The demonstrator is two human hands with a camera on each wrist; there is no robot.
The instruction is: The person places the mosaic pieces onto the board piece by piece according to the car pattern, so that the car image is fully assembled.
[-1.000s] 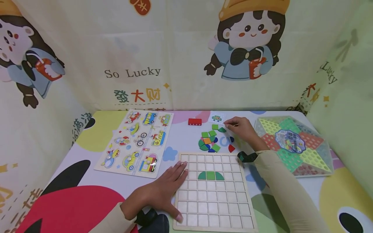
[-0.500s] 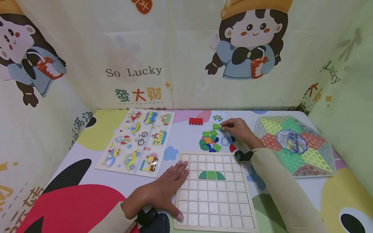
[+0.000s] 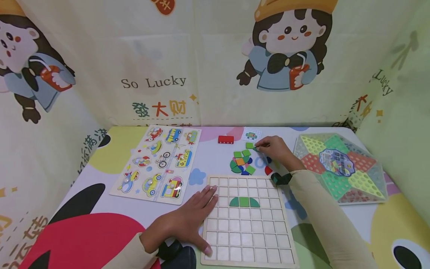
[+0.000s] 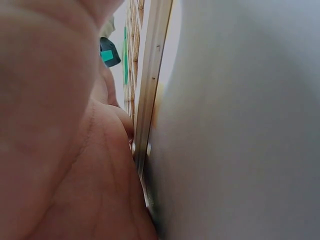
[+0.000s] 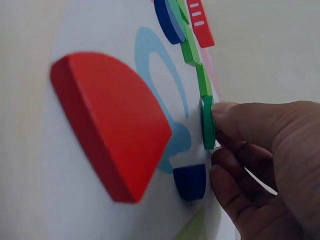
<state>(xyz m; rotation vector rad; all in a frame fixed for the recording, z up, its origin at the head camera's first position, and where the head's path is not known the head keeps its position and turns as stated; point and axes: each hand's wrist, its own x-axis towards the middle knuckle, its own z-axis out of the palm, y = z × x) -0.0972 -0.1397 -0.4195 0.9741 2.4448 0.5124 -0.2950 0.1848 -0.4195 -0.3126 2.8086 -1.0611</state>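
Observation:
My left hand [image 3: 191, 216] rests with spread fingers on the left edge of a wooden grid board [image 3: 235, 239], thumb on its lower left corner. Two dark green quarter-circle blocks flank a light green square block [image 3: 244, 202] in one row of the grid. Beyond the board, my right hand [image 3: 276, 149] pinches a dark green quarter-circle block [image 5: 207, 122] at thumb and fingertips, and the fingers cover part of it. A navy block [image 5: 190, 182] and a red quarter-circle block [image 5: 110, 125] lie nearby on the table.
Several green, blue and orange blocks [image 3: 240, 162] lie in a pile behind the board. Behind them are a red block [image 3: 226, 139] and a pattern card [image 3: 251, 135]. A vehicle puzzle board [image 3: 158, 164] lies left; a clear-lidded box [image 3: 339, 168] stands right.
My right hand has moved slightly left and down from beside the pattern card, onto the dark green quarter-circle block. My left hand has stayed on the board's edge.

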